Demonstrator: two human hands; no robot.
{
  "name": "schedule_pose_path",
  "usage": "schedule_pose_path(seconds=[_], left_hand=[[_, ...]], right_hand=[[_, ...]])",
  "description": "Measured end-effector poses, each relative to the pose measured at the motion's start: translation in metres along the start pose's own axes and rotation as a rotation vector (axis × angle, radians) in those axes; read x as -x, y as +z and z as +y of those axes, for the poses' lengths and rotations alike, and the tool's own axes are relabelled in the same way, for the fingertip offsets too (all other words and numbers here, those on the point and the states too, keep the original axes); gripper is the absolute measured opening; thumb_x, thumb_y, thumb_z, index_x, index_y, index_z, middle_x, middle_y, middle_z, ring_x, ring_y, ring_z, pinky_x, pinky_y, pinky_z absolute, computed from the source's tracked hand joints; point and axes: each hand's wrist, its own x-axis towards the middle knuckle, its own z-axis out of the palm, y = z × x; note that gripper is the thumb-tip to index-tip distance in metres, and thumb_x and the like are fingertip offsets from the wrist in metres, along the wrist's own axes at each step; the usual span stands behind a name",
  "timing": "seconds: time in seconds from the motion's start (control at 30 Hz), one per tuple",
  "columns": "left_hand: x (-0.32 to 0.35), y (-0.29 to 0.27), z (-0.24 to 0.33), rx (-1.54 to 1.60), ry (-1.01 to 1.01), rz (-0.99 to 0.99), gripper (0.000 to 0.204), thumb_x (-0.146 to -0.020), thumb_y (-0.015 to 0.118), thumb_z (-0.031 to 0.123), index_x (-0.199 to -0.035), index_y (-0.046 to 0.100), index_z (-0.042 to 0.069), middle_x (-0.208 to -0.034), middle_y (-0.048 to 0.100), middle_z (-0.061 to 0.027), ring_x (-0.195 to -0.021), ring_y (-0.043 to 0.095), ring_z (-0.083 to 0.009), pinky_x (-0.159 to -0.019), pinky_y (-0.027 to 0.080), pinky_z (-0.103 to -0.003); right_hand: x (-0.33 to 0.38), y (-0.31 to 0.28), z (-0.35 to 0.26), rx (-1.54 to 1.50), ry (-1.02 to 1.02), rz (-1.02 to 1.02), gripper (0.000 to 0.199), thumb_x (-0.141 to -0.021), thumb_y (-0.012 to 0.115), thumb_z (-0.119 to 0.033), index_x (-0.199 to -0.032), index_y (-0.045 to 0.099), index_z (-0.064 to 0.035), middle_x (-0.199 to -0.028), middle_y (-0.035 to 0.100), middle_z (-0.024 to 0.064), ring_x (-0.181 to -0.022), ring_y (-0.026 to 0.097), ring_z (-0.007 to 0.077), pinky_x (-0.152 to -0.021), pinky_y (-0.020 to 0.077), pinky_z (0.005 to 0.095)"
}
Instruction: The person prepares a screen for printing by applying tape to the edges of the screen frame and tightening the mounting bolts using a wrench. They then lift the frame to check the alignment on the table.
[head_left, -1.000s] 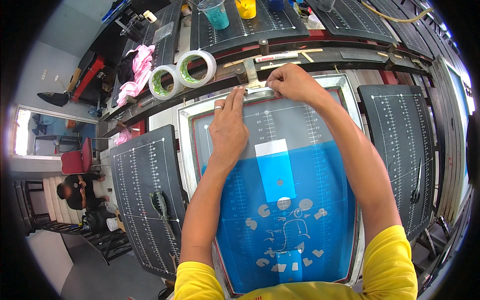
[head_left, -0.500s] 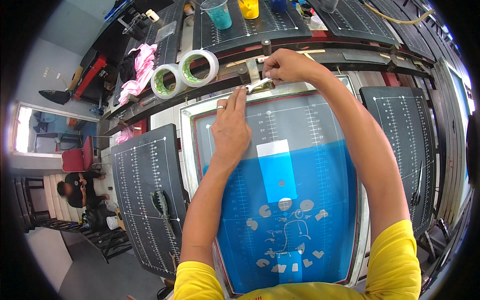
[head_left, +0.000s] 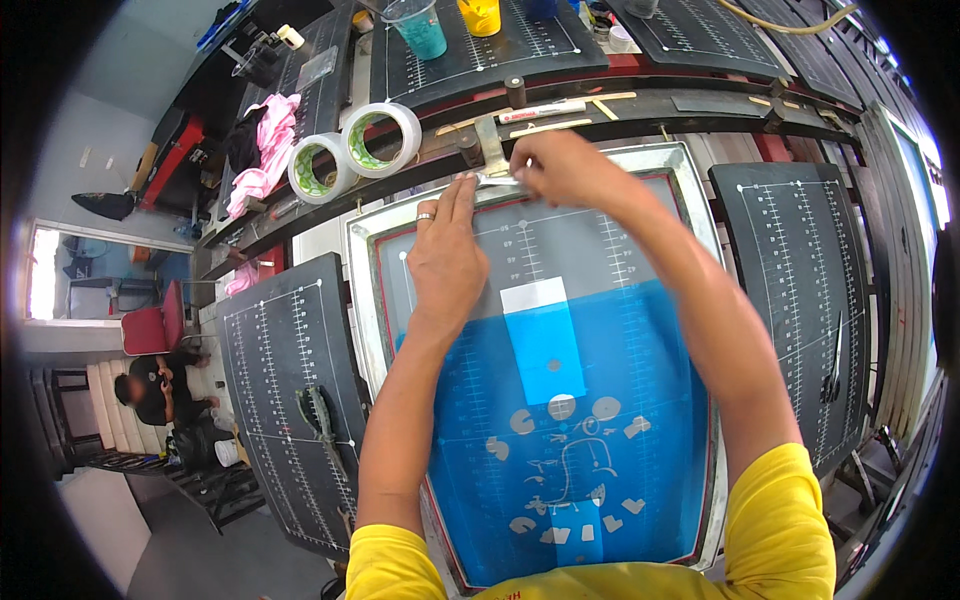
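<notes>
A silver wrench [head_left: 498, 181] lies at the far edge of a metal-framed printing screen [head_left: 362, 268], beside an upright metal clamp [head_left: 491, 146]. My right hand [head_left: 568, 172] is closed around the wrench's handle end, partly hiding it. My left hand [head_left: 447, 255], a ring on one finger, stretches its fingers over the frame's far edge, the tips at the wrench's head. Blue coating [head_left: 470, 400] covers most of the mesh, with pale cut-out shapes near me. Beneath the mesh shows a board with white ruled lines.
Two tape rolls [head_left: 383, 140] stand on the rail at far left, near pink cloth [head_left: 270, 140]. Cups of teal [head_left: 420, 32] and yellow ink [head_left: 480, 15] stand beyond. Dark ruled boards [head_left: 285, 400] flank the screen; scissors [head_left: 833, 370] lie on the right one. A person [head_left: 165, 395] sits at left.
My right hand has swung the wrench's handle end toward me, lower over the frame edge. My left fingers stay at the wrench's head. The whole view has shifted slightly.
</notes>
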Motion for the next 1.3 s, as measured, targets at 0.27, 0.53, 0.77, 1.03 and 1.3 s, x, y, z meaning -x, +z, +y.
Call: schedule_pose_path(seconds=[0.27,0.53,0.77,1.03,1.3], left_hand=[[0.000,0.000,0.002,0.057,0.000,-0.030,0.066,-0.076,0.052,-0.009,-0.138,0.050,0.013,-0.138,0.056,-0.0052,-0.117,0.054,-0.0314,-0.093,0.052,-0.040],[0.000,-0.002,-0.001,0.039,-0.008,-0.029,0.063,-0.078,0.050,-0.010,-0.137,0.051,0.012,-0.137,0.057,-0.0060,-0.115,0.055,-0.0310,-0.091,0.053,-0.040],[-0.002,0.000,0.001,0.029,-0.005,-0.028,0.061,-0.079,0.048,-0.010,-0.136,0.053,0.012,-0.136,0.058,-0.0059,-0.114,0.055,-0.0309,-0.091,0.053,-0.039],[-0.002,-0.003,0.003,-0.005,-0.010,-0.059,0.063,-0.078,0.050,-0.010,-0.137,0.052,0.009,-0.138,0.056,-0.0066,-0.115,0.055,-0.0303,-0.092,0.053,-0.039],[-0.001,-0.002,0.001,-0.013,0.008,-0.051,0.063,-0.077,0.053,-0.009,-0.138,0.051,0.007,-0.139,0.055,-0.0076,-0.115,0.054,-0.0307,-0.091,0.054,-0.039]], right_hand=[[0.031,0.076,-0.011,-0.522,0.154,0.169,0.016,-0.093,0.057,-0.006,-0.104,0.054,0.0048,-0.074,0.065,0.0111,-0.059,0.065,0.0156,-0.051,0.0526,0.0310],[0.054,0.044,-0.019,-0.634,0.286,0.018,0.017,-0.095,0.054,-0.006,-0.110,0.056,0.0031,-0.078,0.064,0.0076,-0.060,0.063,0.0135,-0.049,0.0516,0.0286],[0.032,0.027,0.013,-0.212,0.121,0.206,0.016,-0.092,0.056,-0.008,-0.102,0.066,0.0009,-0.076,0.069,0.0098,-0.071,0.065,0.0179,-0.067,0.0500,0.0334],[0.003,0.011,0.011,-0.117,0.092,0.113,0.015,-0.092,0.059,-0.007,-0.098,0.069,0.0013,-0.074,0.070,0.0088,-0.069,0.067,0.0162,-0.065,0.0512,0.0320],[-0.003,-0.002,0.000,-0.181,0.126,-0.081,0.014,-0.093,0.059,-0.008,-0.097,0.067,0.0028,-0.076,0.070,0.0108,-0.062,0.069,0.0170,-0.055,0.0535,0.0296]])
